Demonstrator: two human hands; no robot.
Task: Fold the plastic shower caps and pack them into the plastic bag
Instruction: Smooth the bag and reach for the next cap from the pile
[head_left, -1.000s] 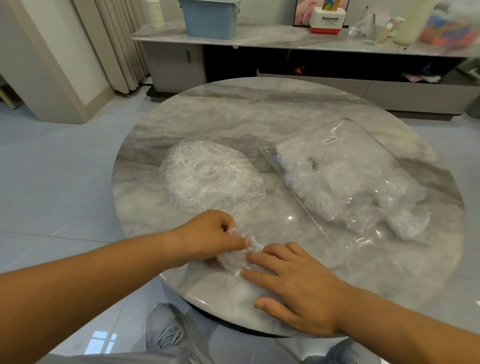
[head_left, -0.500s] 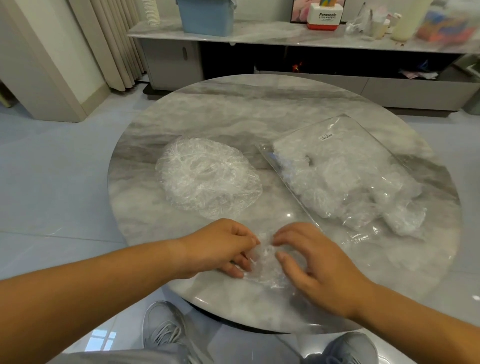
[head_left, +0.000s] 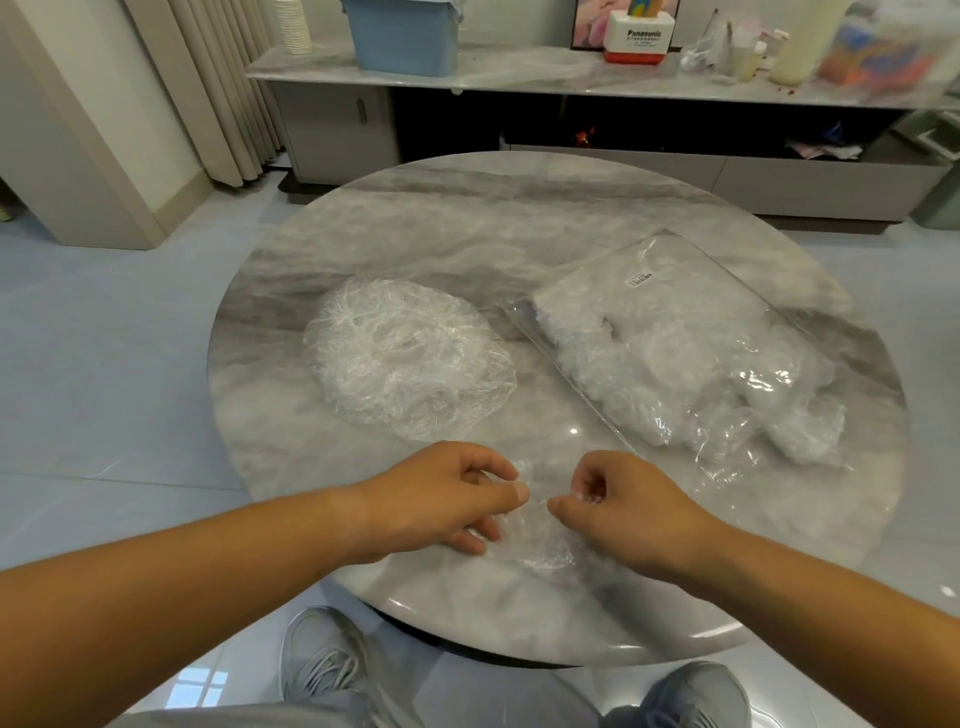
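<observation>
Shower cap (head_left: 543, 545), clear, crinkly, btwn left hand (head_left: 441, 499) & right hand (head_left: 634, 514)

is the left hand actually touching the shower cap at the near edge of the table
Touching. The head view shows the left hand pinching the clear film of the shower cap between thumb and forefinger.

clear shower caps (head_left: 410, 358), grey-veined marble table (head_left: 467, 234), blue bin (head_left: 402, 34)
</observation>
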